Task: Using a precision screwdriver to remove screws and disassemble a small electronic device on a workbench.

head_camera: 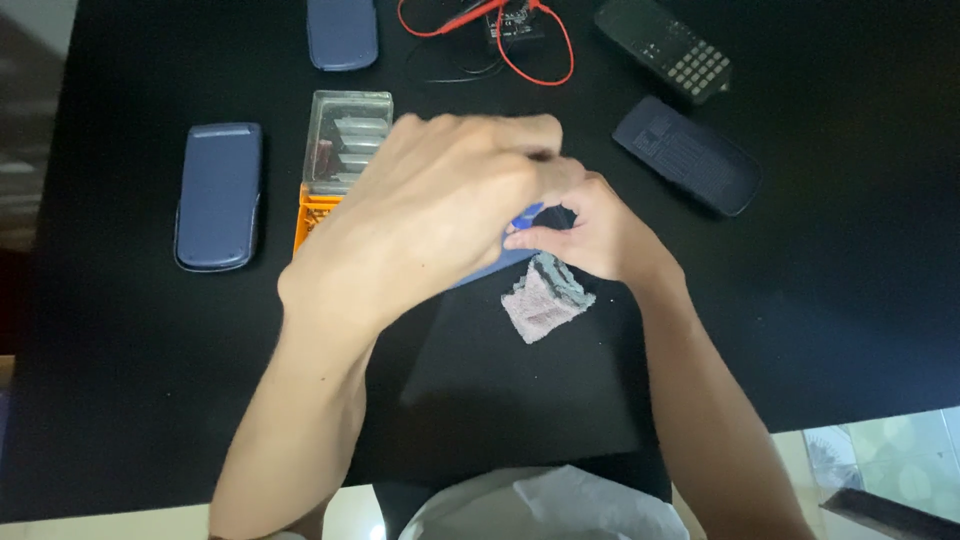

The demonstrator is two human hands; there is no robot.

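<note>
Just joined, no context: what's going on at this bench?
A person works with both bare hands over a black table. The left hand and right hand meet on a blue flat object, mostly hidden under them; what kind of thing it is cannot be told. A small grey cloth lies just below the right hand. An orange bit case with a clear lid sits behind the left hand. Two blue covers, a black calculator, a black cover and red wires lie around.

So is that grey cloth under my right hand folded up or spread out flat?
Folded, or at least bunched: the grey cloth lies as a small crumpled wad with layered edges on the black table, partly under the right hand.
</note>
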